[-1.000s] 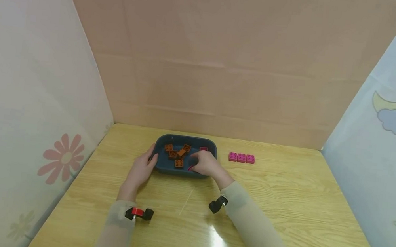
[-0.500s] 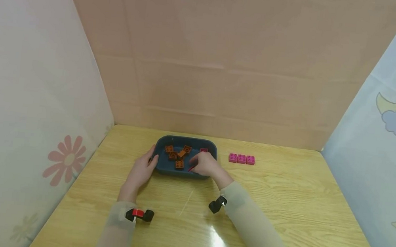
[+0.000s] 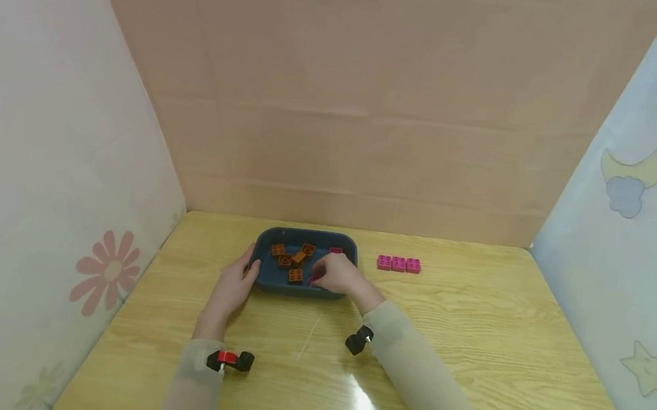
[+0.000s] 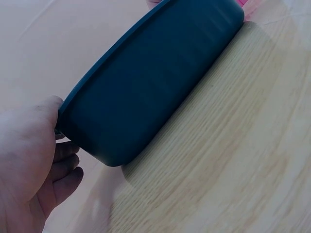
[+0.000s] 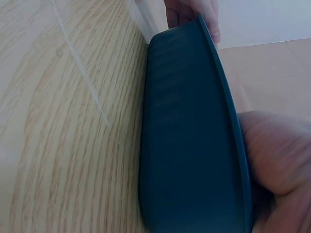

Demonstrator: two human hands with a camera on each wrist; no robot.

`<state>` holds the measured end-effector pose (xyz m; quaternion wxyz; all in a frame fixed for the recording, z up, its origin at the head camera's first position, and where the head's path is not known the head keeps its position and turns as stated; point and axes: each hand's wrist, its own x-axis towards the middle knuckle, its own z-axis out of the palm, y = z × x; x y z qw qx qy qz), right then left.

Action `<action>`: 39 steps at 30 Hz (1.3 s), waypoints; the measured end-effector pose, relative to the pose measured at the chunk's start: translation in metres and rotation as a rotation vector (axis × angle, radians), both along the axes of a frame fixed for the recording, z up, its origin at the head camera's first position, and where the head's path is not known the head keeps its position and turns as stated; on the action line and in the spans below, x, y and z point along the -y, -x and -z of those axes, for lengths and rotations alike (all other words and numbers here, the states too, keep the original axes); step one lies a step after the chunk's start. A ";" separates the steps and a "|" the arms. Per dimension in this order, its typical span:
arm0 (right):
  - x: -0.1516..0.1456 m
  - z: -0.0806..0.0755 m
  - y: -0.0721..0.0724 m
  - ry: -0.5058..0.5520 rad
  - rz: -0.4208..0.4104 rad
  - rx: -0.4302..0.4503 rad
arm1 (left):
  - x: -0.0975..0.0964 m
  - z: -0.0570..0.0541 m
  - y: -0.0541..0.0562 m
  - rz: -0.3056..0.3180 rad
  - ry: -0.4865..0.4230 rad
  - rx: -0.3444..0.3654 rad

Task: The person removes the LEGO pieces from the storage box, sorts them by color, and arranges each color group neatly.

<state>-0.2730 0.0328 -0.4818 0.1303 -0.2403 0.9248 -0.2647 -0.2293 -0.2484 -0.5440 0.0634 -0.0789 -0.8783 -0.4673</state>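
Note:
My left hand [image 3: 236, 282] grips the left end of a dark blue tray [image 3: 302, 291], thumb at the rim and fingers along the outside. Its wall [image 4: 146, 92] fills much of the left wrist view. Inside the tray's right half, my right hand [image 3: 338, 274] pinches a pink toy brick [image 3: 315, 279], mostly hidden by the fingers. Several orange bricks [image 3: 295, 275] lie scattered to the left of that hand, some studs up and some turned over. Another pink brick [image 3: 336, 250] shows behind the right hand, near the far wall. In the right wrist view the right hand [image 5: 282, 155] is blurred behind the rim.
Right of the tray, three pink bricks [image 3: 398, 264] stand side by side in a row on the wooden table [image 3: 469, 350]. A brown backdrop [image 3: 368, 103] rises at the table's far edge, with patterned cloth walls [image 3: 587, 236] on both sides.
The head view has shifted slightly. The right fingers and the pinched pink brick have moved a little within the tray; the left hand keeps its place on the tray.

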 end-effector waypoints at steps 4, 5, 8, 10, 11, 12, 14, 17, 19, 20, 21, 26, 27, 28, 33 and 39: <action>0.001 0.000 0.000 -0.013 0.008 0.008 | 0.001 0.000 -0.001 0.000 0.005 -0.002; 0.001 0.000 0.000 -0.018 0.008 0.008 | 0.001 0.000 -0.001 -0.001 0.004 0.000; 0.002 0.000 0.001 -0.023 0.008 0.011 | 0.001 0.000 -0.001 -0.003 0.007 0.003; 0.002 0.001 0.001 -0.025 0.007 0.011 | 0.002 0.000 -0.001 -0.006 0.011 0.002; 0.002 0.001 0.001 -0.027 0.005 0.010 | 0.002 0.000 -0.001 -0.009 0.013 0.002; 0.002 0.001 0.002 -0.026 0.003 0.008 | 0.002 0.000 0.000 -0.010 0.016 0.002; 0.002 0.002 0.003 -0.021 -0.001 0.004 | 0.002 0.001 0.000 -0.011 0.020 0.003; 0.000 0.003 0.003 -0.009 -0.008 0.001 | 0.002 0.000 0.000 -0.011 0.021 0.007; -0.001 0.004 0.004 0.001 -0.008 0.001 | 0.002 0.000 0.000 -0.011 0.015 0.010; -0.001 0.004 0.004 0.008 -0.005 0.001 | 0.002 0.000 0.000 -0.011 0.012 0.011; -0.002 0.003 0.004 0.017 -0.002 0.002 | 0.002 0.000 0.000 -0.011 0.011 0.011; -0.004 0.001 0.004 0.062 0.025 -0.005 | 0.002 0.001 0.002 -0.010 0.012 0.004; -0.004 0.000 0.004 0.072 0.029 -0.005 | 0.002 0.001 0.002 -0.010 0.012 0.003; -0.005 0.000 0.004 0.079 0.034 -0.005 | 0.002 0.002 0.002 -0.010 0.013 0.002; -0.008 -0.001 0.004 0.153 0.022 0.010 | 0.002 0.002 0.003 -0.012 0.017 0.010; -0.013 -0.001 0.003 0.293 0.011 0.026 | 0.001 0.002 0.001 -0.016 0.014 0.032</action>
